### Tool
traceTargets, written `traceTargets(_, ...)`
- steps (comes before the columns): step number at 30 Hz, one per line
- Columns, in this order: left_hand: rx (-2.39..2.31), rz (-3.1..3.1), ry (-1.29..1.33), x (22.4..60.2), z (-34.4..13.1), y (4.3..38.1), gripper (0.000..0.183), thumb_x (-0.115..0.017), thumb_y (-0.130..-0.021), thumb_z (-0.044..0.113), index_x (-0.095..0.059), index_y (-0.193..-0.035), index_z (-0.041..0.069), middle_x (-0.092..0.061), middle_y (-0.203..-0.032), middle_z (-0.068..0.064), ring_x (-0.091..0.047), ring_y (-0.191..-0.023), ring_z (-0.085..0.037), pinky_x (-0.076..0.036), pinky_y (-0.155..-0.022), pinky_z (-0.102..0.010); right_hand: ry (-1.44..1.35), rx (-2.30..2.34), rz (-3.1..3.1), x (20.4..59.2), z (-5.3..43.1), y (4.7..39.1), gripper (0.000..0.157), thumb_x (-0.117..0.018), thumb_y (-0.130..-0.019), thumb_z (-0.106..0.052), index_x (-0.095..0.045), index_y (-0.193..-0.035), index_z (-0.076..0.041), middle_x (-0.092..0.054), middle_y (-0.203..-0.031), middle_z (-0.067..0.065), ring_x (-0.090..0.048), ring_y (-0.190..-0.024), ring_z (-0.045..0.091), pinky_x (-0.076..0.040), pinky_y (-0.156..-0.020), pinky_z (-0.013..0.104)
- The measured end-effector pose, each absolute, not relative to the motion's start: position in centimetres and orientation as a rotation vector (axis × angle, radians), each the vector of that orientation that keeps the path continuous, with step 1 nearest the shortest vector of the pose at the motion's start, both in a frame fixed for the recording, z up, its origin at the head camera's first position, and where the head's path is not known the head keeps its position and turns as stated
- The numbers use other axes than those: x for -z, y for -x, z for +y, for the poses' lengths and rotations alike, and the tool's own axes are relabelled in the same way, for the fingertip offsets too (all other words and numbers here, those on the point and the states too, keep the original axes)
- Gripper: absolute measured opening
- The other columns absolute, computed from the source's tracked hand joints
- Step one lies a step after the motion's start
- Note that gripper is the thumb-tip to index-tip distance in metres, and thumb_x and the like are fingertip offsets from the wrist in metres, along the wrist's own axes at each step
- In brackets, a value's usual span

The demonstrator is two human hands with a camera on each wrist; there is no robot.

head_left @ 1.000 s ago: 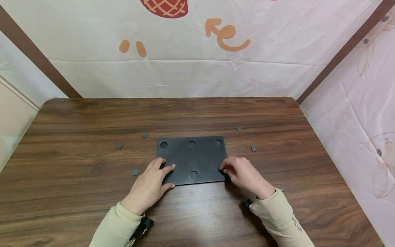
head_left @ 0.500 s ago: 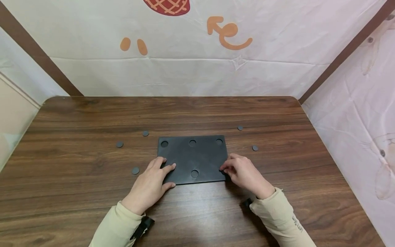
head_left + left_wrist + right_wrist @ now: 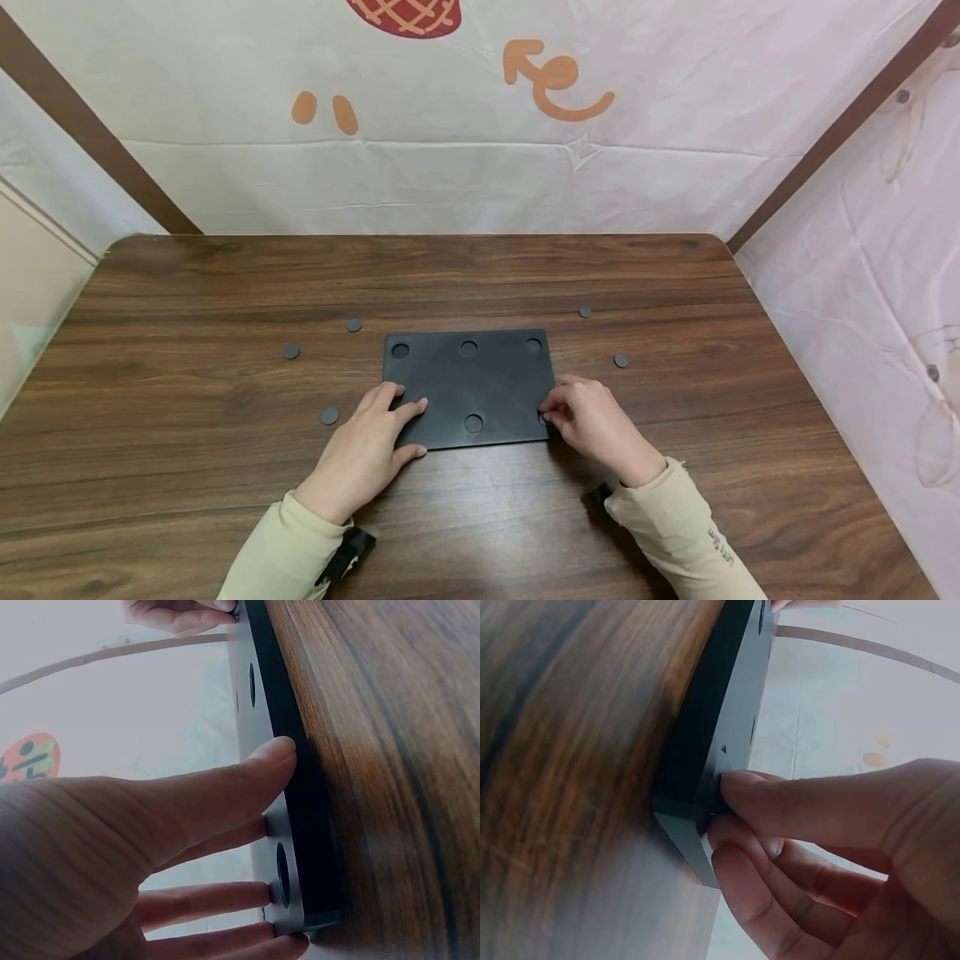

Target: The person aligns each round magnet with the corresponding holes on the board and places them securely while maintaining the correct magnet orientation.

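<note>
A flat black rectangular plate (image 3: 480, 383) with round recesses lies on the table. My left hand (image 3: 367, 442) rests on its left end, fingers spread over the top face. In the left wrist view the left thumb (image 3: 274, 754) presses on the near edge, beside a round recess (image 3: 283, 874). At the near right corner my right hand (image 3: 592, 421) pinches a small dark disc between thumb and fingertips, right at the recess there. The right wrist view shows the thumb (image 3: 754, 795) and fingers around this disc, mostly hidden by them.
Three small dark grey discs lie left of the plate, the nearest disc (image 3: 329, 415) close to my left hand. On the right lie two more, a far disc (image 3: 585, 312) and a nearer disc (image 3: 621, 361). A printed white curtain (image 3: 450, 183) hangs behind the wooden table (image 3: 480, 525).
My right fingertips have shifted slightly to the right at the corner recess, and part of its rim now shows. The left hand and plate stay in place.
</note>
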State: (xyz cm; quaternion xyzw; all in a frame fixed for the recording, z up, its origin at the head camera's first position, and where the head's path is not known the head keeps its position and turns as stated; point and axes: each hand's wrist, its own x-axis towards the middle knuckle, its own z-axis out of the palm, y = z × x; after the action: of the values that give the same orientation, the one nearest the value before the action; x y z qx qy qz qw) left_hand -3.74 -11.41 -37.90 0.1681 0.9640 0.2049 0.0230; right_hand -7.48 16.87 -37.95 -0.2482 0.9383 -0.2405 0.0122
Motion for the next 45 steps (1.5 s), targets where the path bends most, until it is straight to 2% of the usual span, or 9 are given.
traceTargets(15, -0.633, 2.975, -0.537, 37.8, -11.2, 3.8, 0.051, -0.080, -0.077, 0.023, -0.066, -0.123, 0.007, -0.052, -0.129, -0.019, -0.047, -0.125, -0.037, -0.055, -0.075, -0.041, 0.789, 0.763, 2.872, 37.7, 17.2, 7.5, 0.009, -0.073, -0.079, 0.004, -0.075, -0.082, -0.004, -0.061, -0.076, 0.001, -0.060, -0.066, 0.009, -0.049, -0.059, 0.018)
traceTargets(23, -0.596, 2.971, -0.521, 37.7, -11.5, 3.9, 0.052, -0.080, -0.078, 0.025, -0.065, -0.124, 0.008, -0.052, -0.128, -0.020, -0.047, -0.125, -0.037, -0.055, -0.075, -0.042, 0.846, 0.742, 2.848, 37.7, 17.8, 8.3, 0.010, -0.074, -0.082, -0.005, -0.071, -0.092, -0.005, -0.061, -0.082, 0.002, -0.059, -0.071, 0.009, -0.050, -0.063, 0.021)
traceTargets(30, -0.602, 2.975, -0.523, 37.7, -11.6, 3.9, 0.052, -0.081, -0.077, 0.024, -0.066, -0.124, 0.008, -0.053, -0.128, -0.019, -0.047, -0.125, -0.037, -0.055, -0.073, -0.040, 0.781, 0.668, 2.986, 37.9, 19.3, 9.0, 0.019, -0.075, -0.081, -0.005, -0.071, -0.099, -0.003, -0.063, -0.091, 0.007, -0.061, -0.079, 0.020, -0.052, -0.071, 0.035)
traceTargets(35, -0.604, 2.980, -0.519, 37.7, -11.5, 3.8, 0.052, -0.081, -0.077, 0.024, -0.066, -0.124, 0.007, -0.053, -0.128, -0.019, -0.048, -0.125, -0.037, -0.055, -0.074, -0.041, 0.699, 0.593, 2.997, 37.7, 20.4, 9.5, 0.028, -0.075, -0.082, -0.008, -0.069, -0.109, 0.001, -0.066, -0.105, 0.015, -0.063, -0.098, 0.031, -0.051, -0.085, 0.046)
traceTargets(39, -0.607, 2.980, -0.521, 37.8, -11.5, 3.8, 0.052, -0.081, -0.077, 0.024, -0.066, -0.124, 0.007, -0.053, -0.128, -0.019, -0.047, -0.125, -0.037, -0.055, -0.074, -0.041, 0.562, 0.519, 3.007, 37.6, 21.0, 9.7, 0.033, -0.068, -0.087, -0.006, -0.065, -0.117, 0.006, -0.060, -0.122, 0.026, -0.054, -0.116, 0.043, -0.044, -0.096, 0.055)
traceTargets(45, -0.614, 2.991, -0.533, 37.9, -11.6, 3.8, 0.052, -0.081, -0.076, 0.024, -0.066, -0.123, 0.007, -0.054, -0.128, -0.019, -0.048, -0.124, -0.036, -0.055, -0.073, -0.040, 0.279, 0.413, 2.938, 37.4, 21.2, 9.5, 0.038, -0.048, -0.096, -0.001, -0.052, -0.133, 0.008, -0.036, -0.143, 0.035, -0.029, -0.134, 0.055, -0.025, -0.107, 0.067)
